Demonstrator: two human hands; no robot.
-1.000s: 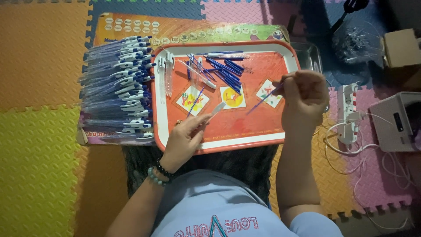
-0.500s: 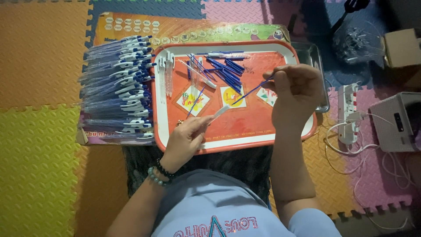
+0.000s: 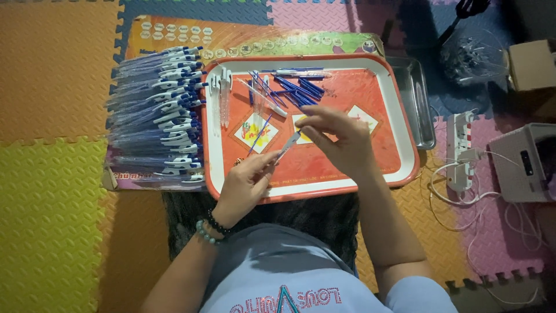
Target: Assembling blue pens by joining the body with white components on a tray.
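Right hand [image 3: 339,139] moved left over orange tray [image 3: 370,87] holding blue pen parts [image 3: 298,87]

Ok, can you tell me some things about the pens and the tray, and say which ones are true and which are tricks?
1. The tray is orange-red with a white rim. True.
2. The big pile of finished pens lies right of the tray. False: it lies left of it.
3. The left hand holds a clear pen barrel. True.
4. The right hand rests on the floor mat. False: it is over the tray, by the barrel's tip.
5. Loose blue refills lie on the tray. True.
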